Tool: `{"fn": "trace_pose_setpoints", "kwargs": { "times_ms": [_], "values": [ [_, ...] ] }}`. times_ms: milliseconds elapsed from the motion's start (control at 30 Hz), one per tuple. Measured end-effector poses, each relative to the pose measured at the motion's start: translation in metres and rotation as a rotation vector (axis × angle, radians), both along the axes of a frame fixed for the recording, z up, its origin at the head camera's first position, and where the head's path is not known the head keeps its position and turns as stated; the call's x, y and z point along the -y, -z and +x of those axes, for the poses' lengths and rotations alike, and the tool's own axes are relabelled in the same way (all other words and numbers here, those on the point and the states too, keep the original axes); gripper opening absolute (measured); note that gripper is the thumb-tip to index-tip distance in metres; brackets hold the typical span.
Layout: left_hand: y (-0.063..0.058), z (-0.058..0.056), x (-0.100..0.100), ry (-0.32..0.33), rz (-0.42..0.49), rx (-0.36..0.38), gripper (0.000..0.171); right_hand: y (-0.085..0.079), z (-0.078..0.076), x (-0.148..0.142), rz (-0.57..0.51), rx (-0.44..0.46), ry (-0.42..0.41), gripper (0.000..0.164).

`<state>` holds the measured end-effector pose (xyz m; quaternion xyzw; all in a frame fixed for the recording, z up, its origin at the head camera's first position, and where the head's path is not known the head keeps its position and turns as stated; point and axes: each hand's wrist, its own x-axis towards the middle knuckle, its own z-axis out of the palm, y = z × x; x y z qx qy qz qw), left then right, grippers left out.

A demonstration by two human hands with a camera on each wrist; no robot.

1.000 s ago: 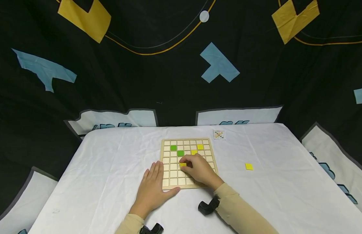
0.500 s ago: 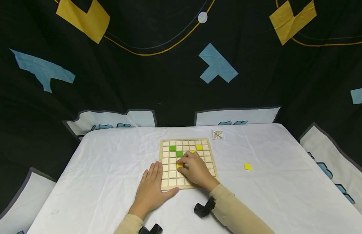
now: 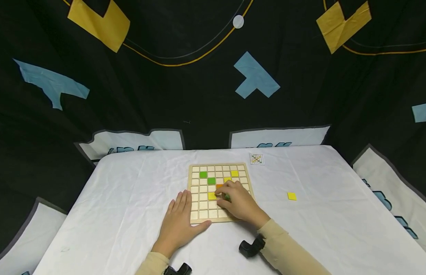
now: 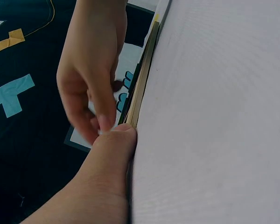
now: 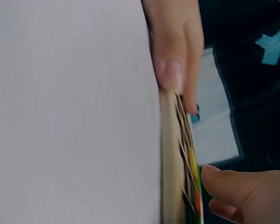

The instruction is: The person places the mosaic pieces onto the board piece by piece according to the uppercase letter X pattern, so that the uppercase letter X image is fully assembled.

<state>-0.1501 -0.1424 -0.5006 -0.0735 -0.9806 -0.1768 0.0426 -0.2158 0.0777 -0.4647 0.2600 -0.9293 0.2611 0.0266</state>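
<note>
A square wooden grid board (image 3: 213,220) with pale cells lies on the table. My left hand (image 3: 176,225) lies flat along its left side, thumb at the front edge. My right hand (image 3: 238,202) hovers over the board's middle with fingers loosely curved; nothing shows between thumb and fingertips in the left wrist view. Just left of those fingertips sits a yellow tile (image 3: 212,196) in a cell. An orange tile (image 3: 219,186) and a green tile (image 3: 227,197) are partly covered by the right hand. Two green tiles and two more yellow ones lie farther back.
Right of the board, a loose yellow tile (image 3: 292,196) lies on the white tablecloth (image 3: 336,229). A small printed pattern card (image 3: 257,159) is beyond the board's back right corner. A black curtain (image 3: 213,99) hangs behind the table.
My right hand has drawn back to the right from the yellow tile, which now shows fully in its cell, and the orange and green tiles have come into sight. The left hand has stayed put.
</note>
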Motion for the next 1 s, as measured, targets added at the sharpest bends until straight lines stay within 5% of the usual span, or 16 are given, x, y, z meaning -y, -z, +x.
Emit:
{"fn": "trace_pose_setpoints", "kwargs": {
  "times_ms": [700,1000],
  "values": [
    [0.000,0.000,-0.001,0.001,0.021,0.018,0.121,-0.001,0.007,-0.159,0.054,0.021,0.334,0.039],
    [-0.001,0.000,-0.001,-0.002,0.020,0.007,0.121,0.006,0.013,-0.192,0.093,0.035,0.334,0.038]
  ]
}}
